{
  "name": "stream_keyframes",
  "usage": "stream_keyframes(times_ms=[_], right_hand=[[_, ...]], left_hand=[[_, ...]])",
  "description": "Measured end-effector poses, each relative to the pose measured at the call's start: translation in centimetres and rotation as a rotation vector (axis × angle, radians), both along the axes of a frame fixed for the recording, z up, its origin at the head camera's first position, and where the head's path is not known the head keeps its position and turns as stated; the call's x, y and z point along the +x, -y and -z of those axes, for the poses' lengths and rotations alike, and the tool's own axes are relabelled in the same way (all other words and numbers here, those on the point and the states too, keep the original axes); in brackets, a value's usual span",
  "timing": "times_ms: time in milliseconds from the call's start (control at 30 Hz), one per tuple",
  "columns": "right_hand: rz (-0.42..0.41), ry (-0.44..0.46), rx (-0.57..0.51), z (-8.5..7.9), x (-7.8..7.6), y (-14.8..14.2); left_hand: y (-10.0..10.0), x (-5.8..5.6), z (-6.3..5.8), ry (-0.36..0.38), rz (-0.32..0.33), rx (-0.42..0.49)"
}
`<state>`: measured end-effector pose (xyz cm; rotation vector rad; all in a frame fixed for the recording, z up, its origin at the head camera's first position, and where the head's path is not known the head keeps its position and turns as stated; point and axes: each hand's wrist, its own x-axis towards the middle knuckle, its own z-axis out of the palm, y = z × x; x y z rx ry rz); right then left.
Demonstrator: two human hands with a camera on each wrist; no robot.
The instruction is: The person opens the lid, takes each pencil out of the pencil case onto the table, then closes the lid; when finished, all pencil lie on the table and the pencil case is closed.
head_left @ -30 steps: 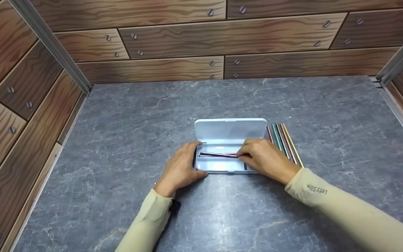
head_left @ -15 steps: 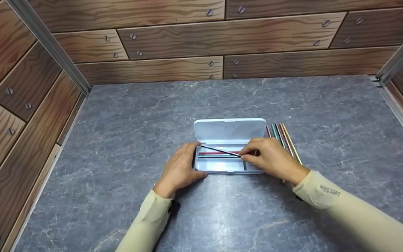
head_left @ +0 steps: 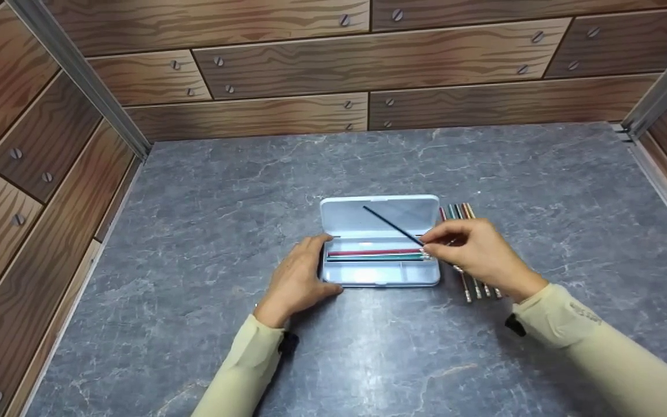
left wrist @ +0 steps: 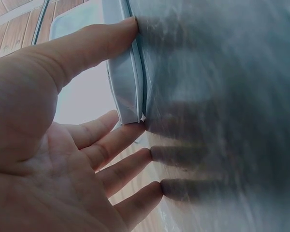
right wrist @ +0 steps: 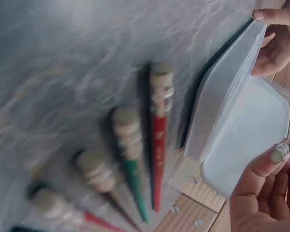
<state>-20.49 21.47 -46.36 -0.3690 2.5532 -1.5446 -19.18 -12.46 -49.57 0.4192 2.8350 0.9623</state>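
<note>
A translucent plastic pencil case [head_left: 365,273] lies on the table with its lid [head_left: 339,219] raised at the back. Several pencils [head_left: 368,258], one red, lie lengthwise in its rear compartment. My left hand [head_left: 297,279] steadies the left end, thumb at the front edge and fingers at the back; in the left wrist view the thumb [left wrist: 94,46] presses the case's side. Between thumb and fingers, my right hand [head_left: 481,252] pinches a dark pencil [head_left: 390,222] by its eraser end [right wrist: 281,153]. That pencil slants up and left, overlapping the lid in the head view.
Several more pencils [head_left: 467,292] lie side by side just right of the case, partly under the right hand, eraser ends toward me. A red one [right wrist: 158,154] is nearest the case. Wood-patterned walls [head_left: 287,69] enclose the grey marbled table [head_left: 240,191].
My right hand has drawn back rightward and up, bringing the dark pencil out of the case, its tip swinging up over the lid. The left hand stays put.
</note>
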Motion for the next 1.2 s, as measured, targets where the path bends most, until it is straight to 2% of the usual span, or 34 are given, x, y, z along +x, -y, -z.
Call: stream_keyframes(times_ms=[233,500,733,867,1000,1100,1200], right_hand=[[0.081,0.0,-0.048,-0.6,0.2,-2.0],[0.108,-0.021,-0.083,-0.6,0.7,-3.6],[0.295,-0.098,-0.062,-0.2,1.3,-6.3],[0.403,-0.123,0.005,0.3,1.2,-7.9],[0.472,-0.17,0.162,1.0,1.2,-9.0],[0.472,-0.184,0.281,1.5,1.3,-9.5],[0.449,-0.16,0.347,1.9,1.4,-9.6]], left_hand=[[0.0,-0.1,-0.1,-0.006,-0.007,-0.002],[0.0,0.0,0.1,-0.008,-0.014,-0.007],[0.0,0.0,0.2,0.01,-0.015,-0.005],[0.1,0.0,0.0,0.015,-0.024,-0.006],[0.0,0.0,0.1,0.014,-0.018,0.001],[0.0,0.0,0.2,0.016,-0.014,0.003],[-0.1,0.0,0.2,0.014,-0.016,0.003]])
